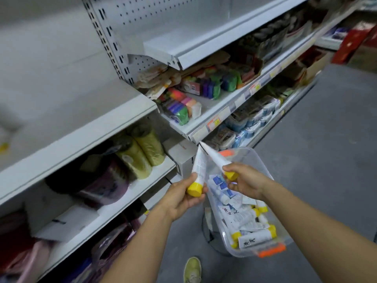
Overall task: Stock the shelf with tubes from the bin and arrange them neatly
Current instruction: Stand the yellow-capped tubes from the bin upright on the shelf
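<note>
My left hand (pixel 184 199) grips a white tube (pixel 199 165) by its yellow cap, the crimped end pointing up. A second white tube (pixel 214 156) with a yellow cap is held at the cap end by my right hand (pixel 245 181), and its tip crosses the first tube's tip. Both hands hover over a clear plastic bin (pixel 255 160) with orange latches. Several more white tubes (pixel 244 219) with yellow caps lie piled in it. To the left runs a bare grey shelf (pixel 67 111), with two blurred white, yellow-capped tubes (pixel 3 139) at its far left edge.
The lower shelf holds green rolls (pixel 142 152) and dark purple packs (pixel 102 180). The right bay carries coloured sponges (pixel 183 105) and blue-white packets (pixel 255 119). The bin sits raised over the grey floor (pixel 326 139). A green shoe (pixel 192 269) shows below.
</note>
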